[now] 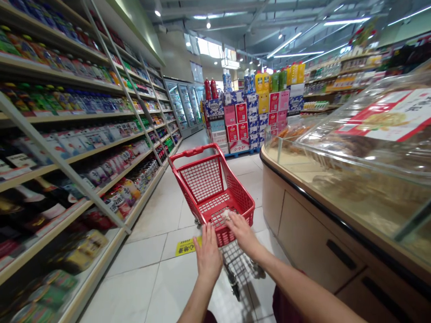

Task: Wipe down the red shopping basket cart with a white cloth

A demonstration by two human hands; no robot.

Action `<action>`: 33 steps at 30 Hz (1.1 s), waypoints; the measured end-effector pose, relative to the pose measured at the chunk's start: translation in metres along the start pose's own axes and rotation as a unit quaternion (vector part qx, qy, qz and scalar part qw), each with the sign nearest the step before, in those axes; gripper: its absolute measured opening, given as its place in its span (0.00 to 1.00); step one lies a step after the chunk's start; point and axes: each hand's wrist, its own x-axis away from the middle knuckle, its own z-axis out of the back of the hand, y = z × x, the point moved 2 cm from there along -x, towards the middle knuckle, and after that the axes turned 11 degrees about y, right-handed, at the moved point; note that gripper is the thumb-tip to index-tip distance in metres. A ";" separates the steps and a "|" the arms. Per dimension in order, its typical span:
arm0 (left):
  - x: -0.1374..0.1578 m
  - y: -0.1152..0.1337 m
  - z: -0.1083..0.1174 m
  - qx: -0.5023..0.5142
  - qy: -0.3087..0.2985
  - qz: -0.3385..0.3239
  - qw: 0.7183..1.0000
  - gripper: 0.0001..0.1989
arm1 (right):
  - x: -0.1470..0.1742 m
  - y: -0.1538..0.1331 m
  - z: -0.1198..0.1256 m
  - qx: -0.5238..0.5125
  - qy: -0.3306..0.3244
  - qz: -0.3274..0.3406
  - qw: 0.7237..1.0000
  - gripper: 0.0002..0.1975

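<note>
A red plastic shopping cart [202, 179] stands in the aisle in front of me, its handle at the far end and its near end toward my hands. My left hand [208, 255] is at the near left corner of the basket, fingers stretched up and thumb apart; it appears to touch the rim. Over the near rim reaches my right hand [243, 233], its fingers bent around a small white crumpled piece that looks like tissue [226, 216]. The basket's grid floor shows behind the hands. Part of the rim is hidden by my fingers.
Shelves of bottles and packs [77, 107] line the left side. On the right, a wooden counter [289, 215] with glass edging carries clear-lidded food packs. Stacked drink cartons [237, 125] stand ahead, glass-door fridges [183, 105] behind. A yellow floor sticker [185, 247] lies beside the cart.
</note>
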 end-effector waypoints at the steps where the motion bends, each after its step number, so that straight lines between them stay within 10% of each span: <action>1: -0.001 -0.003 0.001 0.002 -0.001 -0.001 1.000 0.35 | -0.001 0.006 0.002 0.015 0.004 -0.031 0.999 0.20; 4: -0.002 -0.006 0.003 0.014 -0.013 -0.014 1.000 0.35 | -0.002 0.010 0.002 0.041 0.021 -0.088 0.995 0.20; 10: -0.002 -0.006 0.006 0.012 -0.006 -0.002 1.000 0.35 | -0.001 -0.016 -0.007 -0.014 0.000 0.026 1.000 0.21; 15: -0.002 -0.006 0.006 0.009 -0.016 -0.024 1.000 0.35 | -0.002 0.004 0.001 0.052 0.021 -0.077 0.995 0.19; 19: -0.002 -0.005 0.004 0.008 -0.010 -0.007 1.000 0.35 | 0.000 -0.012 -0.004 -0.010 0.013 0.047 0.999 0.19; 26: -0.003 -0.002 0.004 0.023 -0.006 -0.026 0.999 0.35 | 0.001 0.041 0.013 0.045 0.046 -0.084 0.994 0.21; 33: -0.006 0.004 -0.001 0.027 -0.013 -0.034 0.999 0.36 | 0.002 0.048 0.012 0.008 0.021 -0.034 0.999 0.21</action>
